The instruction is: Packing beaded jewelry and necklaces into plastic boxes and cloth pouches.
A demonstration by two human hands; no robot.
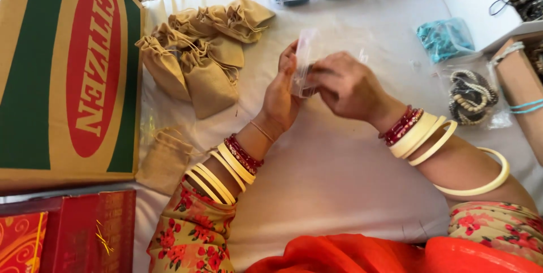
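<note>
We hold a small clear plastic zip pouch [304,62] upright between both hands above the white-clothed worktop [339,165]. Our left hand [281,95] grips its left edge, and our right hand [346,85] pinches the right side, fingers [314,74] clenched on it. Beyond lie tan drawstring cloth bags [198,52]. We judge the pouch is being handled at its mouth; a steady pinch matters next.

Both forearms reach forward and angle inward, so the hands meet in the middle of the view. The left hand [281,96] stands upright with its palm turned toward the right one, fingers raised and pinched together. The right hand [346,85] lies knuckles up, fingers curled and pinched toward the left fingertips. Both wrists are bent slightly, and the elbows stay wide apart.
</note>
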